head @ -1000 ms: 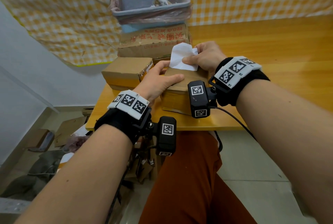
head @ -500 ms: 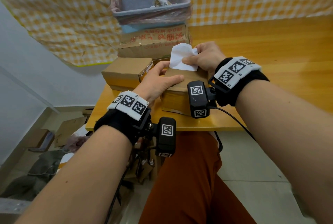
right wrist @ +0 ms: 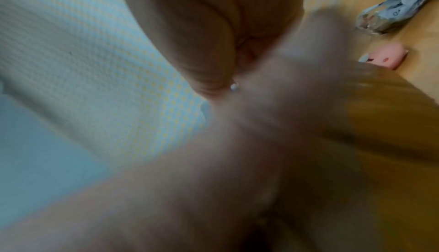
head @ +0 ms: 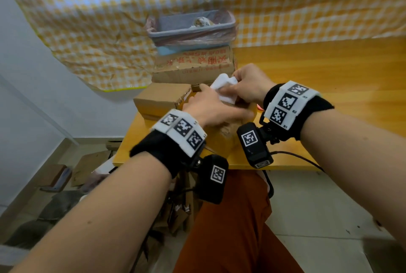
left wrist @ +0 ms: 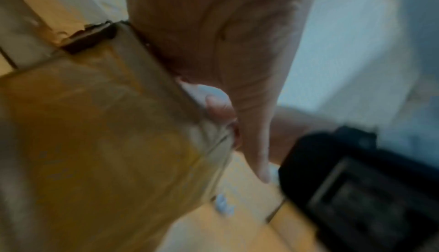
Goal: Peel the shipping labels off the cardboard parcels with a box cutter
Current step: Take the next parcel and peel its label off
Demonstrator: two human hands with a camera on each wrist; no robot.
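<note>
one pink cutter [right wrist: 382,57] (right wrist only)

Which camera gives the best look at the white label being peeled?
The head view: the white label shows crumpled between the right hand and left hand. The left wrist view catches only a blurred white sliver, and the right wrist view hides it behind blurred fingers.

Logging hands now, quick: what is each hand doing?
Left hand: fingers straight, pressing on the parcel.
Right hand: pinching the white label.
</note>
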